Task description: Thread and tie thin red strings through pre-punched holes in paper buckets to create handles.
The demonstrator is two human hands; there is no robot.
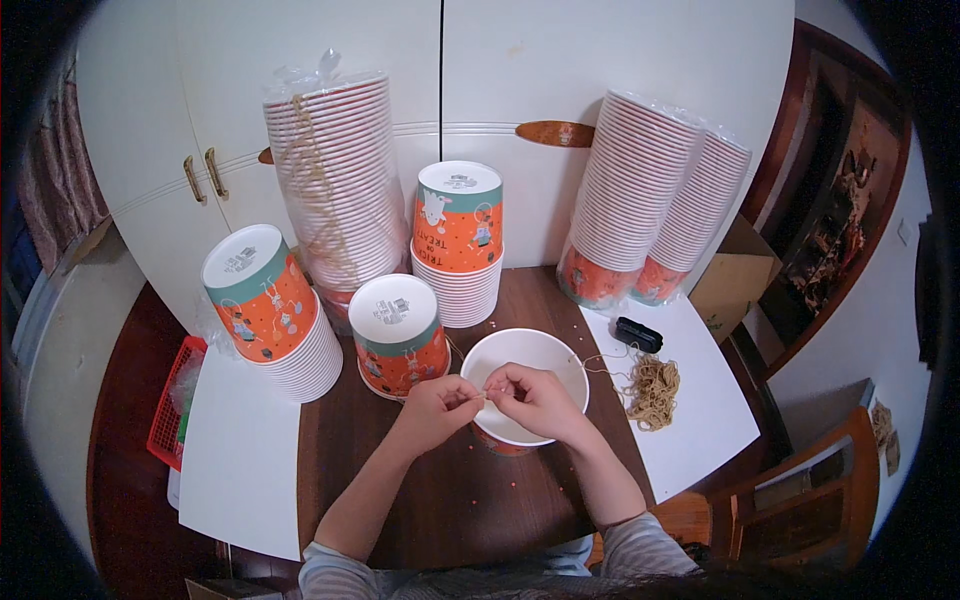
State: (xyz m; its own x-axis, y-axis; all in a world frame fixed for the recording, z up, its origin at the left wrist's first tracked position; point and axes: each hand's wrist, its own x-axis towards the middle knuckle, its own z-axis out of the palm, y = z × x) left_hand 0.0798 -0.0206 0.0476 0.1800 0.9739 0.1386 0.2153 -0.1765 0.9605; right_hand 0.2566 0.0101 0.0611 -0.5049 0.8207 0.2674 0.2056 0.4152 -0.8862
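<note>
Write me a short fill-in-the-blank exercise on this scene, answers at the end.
The left hand and right hand meet over a bucket whose mouth faces ____.
The tangled string lies to the person's ____ of that bucket.
The basket at far left is coloured ____.
Missing words: up; right; red.

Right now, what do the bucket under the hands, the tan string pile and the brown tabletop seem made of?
Bucket: likely coated paperboard, smooth white inside, rounded rim. String pile: probably plant fibre, dull tan with loose tangled strands. Tabletop: wood or laminate; faint grain-like streaks leave it open.
</note>
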